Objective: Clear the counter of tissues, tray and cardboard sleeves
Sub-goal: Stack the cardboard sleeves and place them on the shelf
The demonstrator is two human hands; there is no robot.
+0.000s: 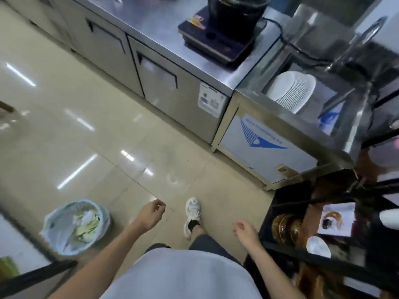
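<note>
I stand on glossy beige floor tiles point(64, 130) before the steel counter point(155, 24), whose bare top carries a black appliance point(224, 24); no tissues, tray or sleeves are recognisable anywhere. Left of the counter sits a lined bin point(75, 226) with scraps. My left hand point(151, 213) and right hand point(245, 231) hang loosely curled, empty; the cabinet's white sticker point(210, 102) is too blurred to read.

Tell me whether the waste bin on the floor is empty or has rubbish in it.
It has rubbish in it. The bin, lined with a pale bag, stands upright and holds crumpled white and greenish scraps, filling much of the opening.
</note>
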